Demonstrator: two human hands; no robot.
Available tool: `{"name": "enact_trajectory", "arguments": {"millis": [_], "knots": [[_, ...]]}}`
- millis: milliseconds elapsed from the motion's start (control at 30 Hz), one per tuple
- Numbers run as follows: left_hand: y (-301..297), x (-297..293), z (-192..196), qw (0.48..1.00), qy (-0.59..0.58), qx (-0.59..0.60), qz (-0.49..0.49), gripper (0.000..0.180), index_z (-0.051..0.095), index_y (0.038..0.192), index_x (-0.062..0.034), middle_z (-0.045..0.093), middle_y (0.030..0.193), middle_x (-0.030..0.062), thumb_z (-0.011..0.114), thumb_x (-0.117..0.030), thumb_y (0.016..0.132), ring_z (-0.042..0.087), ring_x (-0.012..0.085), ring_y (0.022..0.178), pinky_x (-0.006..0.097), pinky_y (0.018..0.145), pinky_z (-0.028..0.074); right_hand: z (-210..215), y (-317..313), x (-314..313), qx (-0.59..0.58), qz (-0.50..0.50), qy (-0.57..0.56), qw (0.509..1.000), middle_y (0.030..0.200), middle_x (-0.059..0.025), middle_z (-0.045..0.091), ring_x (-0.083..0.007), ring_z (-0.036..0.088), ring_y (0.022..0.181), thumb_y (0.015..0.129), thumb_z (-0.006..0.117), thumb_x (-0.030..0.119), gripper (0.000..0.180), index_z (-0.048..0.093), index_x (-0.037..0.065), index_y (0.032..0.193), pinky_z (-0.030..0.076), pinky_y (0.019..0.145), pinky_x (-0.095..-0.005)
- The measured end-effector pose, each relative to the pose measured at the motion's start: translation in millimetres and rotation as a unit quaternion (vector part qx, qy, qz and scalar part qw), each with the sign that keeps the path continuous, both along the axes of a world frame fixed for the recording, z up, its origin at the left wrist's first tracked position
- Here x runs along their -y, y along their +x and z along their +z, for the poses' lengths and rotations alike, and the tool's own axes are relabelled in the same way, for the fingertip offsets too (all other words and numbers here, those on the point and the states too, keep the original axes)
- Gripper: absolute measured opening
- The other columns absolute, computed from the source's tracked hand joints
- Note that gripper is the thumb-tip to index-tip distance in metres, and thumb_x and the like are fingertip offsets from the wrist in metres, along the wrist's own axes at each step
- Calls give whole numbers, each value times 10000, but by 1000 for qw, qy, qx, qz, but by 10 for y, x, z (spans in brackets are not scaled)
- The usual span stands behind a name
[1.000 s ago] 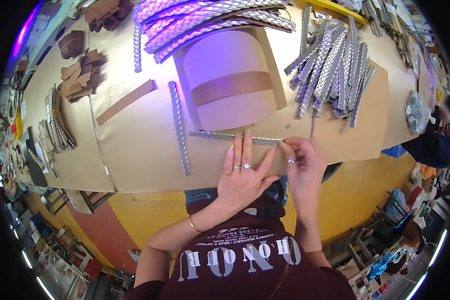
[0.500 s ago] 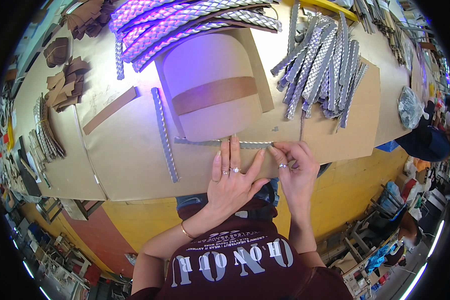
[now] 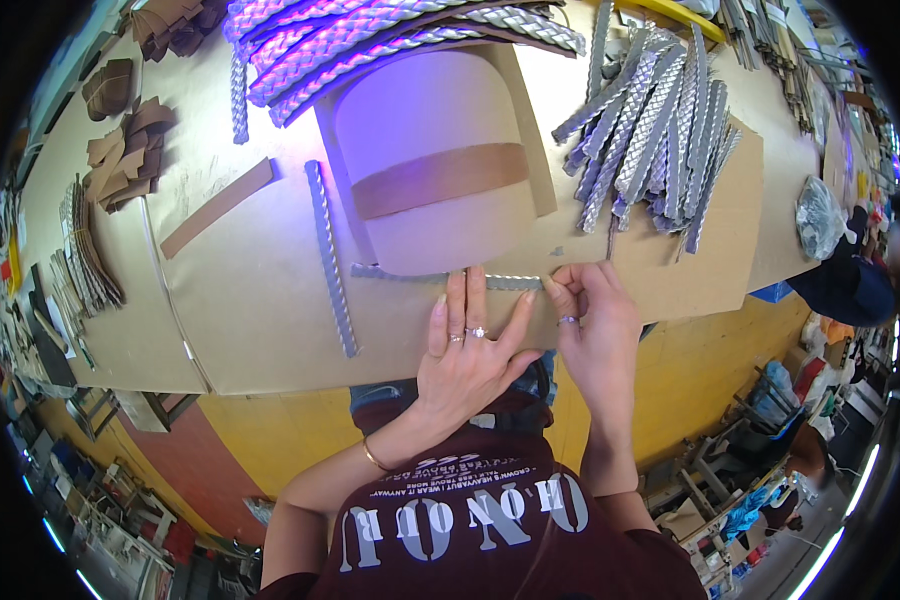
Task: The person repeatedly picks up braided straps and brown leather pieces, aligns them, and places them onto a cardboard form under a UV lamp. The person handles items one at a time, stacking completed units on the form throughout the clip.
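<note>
A short silver braided strip [image 3: 410, 274] lies flat along the near edge of a tan rounded form [image 3: 430, 160] on the cardboard-covered bench. My left hand [image 3: 470, 350] rests palm down on the cardboard, its fingertips pressing the strip's middle. My right hand [image 3: 595, 330] pinches the strip's right end between thumb and fingers. A brown band [image 3: 440, 178] wraps across the rounded form. Another silver braided strip [image 3: 330, 255] lies lengthwise just left of the form.
A heap of silver braided strips [image 3: 660, 120] lies at the right, long purple-lit braids [image 3: 370, 30] at the back. A brown strip [image 3: 215, 207] and leather scraps [image 3: 120, 150] sit left. The bench's yellow front edge [image 3: 300, 420] runs near my body.
The view has shifted, so the bench and the form sit slightly differently in the picture. Both hands stay on the silver strip, and the left fingers have slid a little along it.
</note>
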State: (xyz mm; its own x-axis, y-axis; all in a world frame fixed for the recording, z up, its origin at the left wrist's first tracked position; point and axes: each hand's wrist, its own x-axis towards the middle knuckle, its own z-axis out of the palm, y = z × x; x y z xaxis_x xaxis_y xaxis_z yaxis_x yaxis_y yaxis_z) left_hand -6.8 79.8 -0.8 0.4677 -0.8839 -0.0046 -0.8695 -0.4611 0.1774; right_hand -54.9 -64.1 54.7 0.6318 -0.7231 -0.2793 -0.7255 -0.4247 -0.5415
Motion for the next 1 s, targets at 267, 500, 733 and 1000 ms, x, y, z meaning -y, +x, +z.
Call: {"name": "enact_trajectory", "arguments": {"millis": [267,500,733,1000], "knots": [[-9,6,-20,1000,-7,21,5,591,557,1368,-301,354,1480,322,483,-635,885,343,427,1382,489,1162,49,91,-58,-133,10,60,38,997,944,-105,595,-329,620,756,929,622,143,106,586,55,975,474,618,-416],[-10,6,-32,1000,-19,22,8,588,543,1379,-310,368,1472,320,446,-644,906,362,424,1367,489,1157,70,5,-156,64,89,37,-54,994,880,-88,608,-201,609,745,823,722,10,115,648,14,912,488,647,-310],[-5,-8,-39,1000,-15,19,4,588,533,1390,-310,371,1468,324,443,-639,911,377,431,1356,486,1154,93,-222,-181,44,121,60,-128,983,863,-53,610,-235,573,699,795,752,97,101,689,70,871,447,624,-344],[-10,9,-23,1000,-13,23,-2,591,537,1390,-289,372,1458,344,474,-619,904,372,444,1363,481,1149,101,-201,-145,28,72,83,-149,983,904,-48,596,-243,580,813,826,707,117,98,658,93,907,391,688,-365]]}}
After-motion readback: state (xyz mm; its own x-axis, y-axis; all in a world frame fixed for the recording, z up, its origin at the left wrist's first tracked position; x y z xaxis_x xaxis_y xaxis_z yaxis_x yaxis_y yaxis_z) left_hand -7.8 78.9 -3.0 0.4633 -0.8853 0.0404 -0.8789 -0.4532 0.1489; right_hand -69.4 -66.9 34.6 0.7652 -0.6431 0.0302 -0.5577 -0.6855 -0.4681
